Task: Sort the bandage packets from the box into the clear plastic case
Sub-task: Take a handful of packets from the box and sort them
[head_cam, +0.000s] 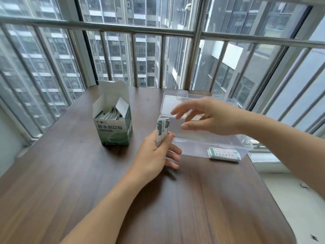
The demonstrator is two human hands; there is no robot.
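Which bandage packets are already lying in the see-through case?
The stack of packets lying flat in the clear case's right end. Others stand in the box or the left hand.

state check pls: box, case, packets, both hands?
box: upright, top flap open, packets still inside
case: lid open, tilted back
packets in case: lying flat at the right end
packets in left hand: upright stack
left hand: pinches that stack
right hand: over the case, fingers spread, holds nothing
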